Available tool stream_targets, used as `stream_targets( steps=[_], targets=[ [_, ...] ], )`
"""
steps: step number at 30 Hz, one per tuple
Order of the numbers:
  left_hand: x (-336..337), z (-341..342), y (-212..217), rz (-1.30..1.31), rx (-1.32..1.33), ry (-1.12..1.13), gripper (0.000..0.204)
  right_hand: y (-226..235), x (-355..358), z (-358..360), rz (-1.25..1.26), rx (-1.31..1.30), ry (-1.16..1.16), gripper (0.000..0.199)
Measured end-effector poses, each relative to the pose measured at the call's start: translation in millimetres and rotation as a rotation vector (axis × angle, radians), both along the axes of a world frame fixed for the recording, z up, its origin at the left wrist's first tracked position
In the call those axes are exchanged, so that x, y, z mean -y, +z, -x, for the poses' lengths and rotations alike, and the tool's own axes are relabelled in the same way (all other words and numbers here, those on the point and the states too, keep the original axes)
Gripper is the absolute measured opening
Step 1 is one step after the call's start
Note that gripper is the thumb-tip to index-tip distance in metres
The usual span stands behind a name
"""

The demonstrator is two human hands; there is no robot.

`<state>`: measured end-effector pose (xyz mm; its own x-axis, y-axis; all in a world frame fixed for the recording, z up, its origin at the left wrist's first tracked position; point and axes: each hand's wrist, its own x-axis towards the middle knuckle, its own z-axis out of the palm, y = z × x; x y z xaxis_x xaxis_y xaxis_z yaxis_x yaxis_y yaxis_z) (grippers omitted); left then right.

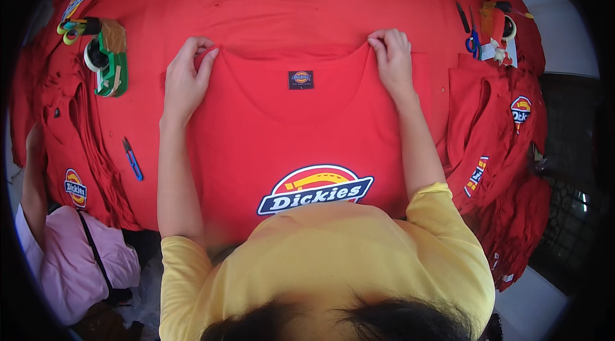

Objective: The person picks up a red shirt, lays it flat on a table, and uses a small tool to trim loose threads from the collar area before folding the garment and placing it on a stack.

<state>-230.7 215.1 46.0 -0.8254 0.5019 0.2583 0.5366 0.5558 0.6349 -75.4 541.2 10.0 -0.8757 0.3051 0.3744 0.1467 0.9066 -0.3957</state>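
A red T-shirt (256,136) lies spread flat in front of me, its wide neckline at the far side. A dark label (300,80) sits inside the back of the neck, and a printed logo (317,188) shows on the chest. My left hand (189,75) pinches the shirt at the left shoulder, beside the neckline. At the opposite shoulder my right hand (392,59) pinches the fabric in the same way. The shirt's lower part is hidden behind my body.
Left are a green tape dispenser (114,69), yellow-handled scissors (75,28) and blue thread snips (132,158). Blue-handled scissors (473,43) and a tape roll (509,27) lie far right. Red shirt piles (80,149) flank me; another person's arm (33,181) is at left.
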Motion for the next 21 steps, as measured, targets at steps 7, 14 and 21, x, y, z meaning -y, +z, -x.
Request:
stream_targets(
  steps=[7,14,21],
  targets=[
    [2,19,-35,0.044,-0.191,-0.064,0.009,0,-2,2,-0.199,0.048,-0.050,0.022],
    [1,11,-32,-0.113,-0.066,-0.017,0.007,51,-155,-41,-0.158,-0.109,-0.257,0.020],
    [-6,9,-34,-0.058,-0.039,-0.002,0.013,73,-327,-125,-0.428,0.222,-0.916,0.031]
  ],
)
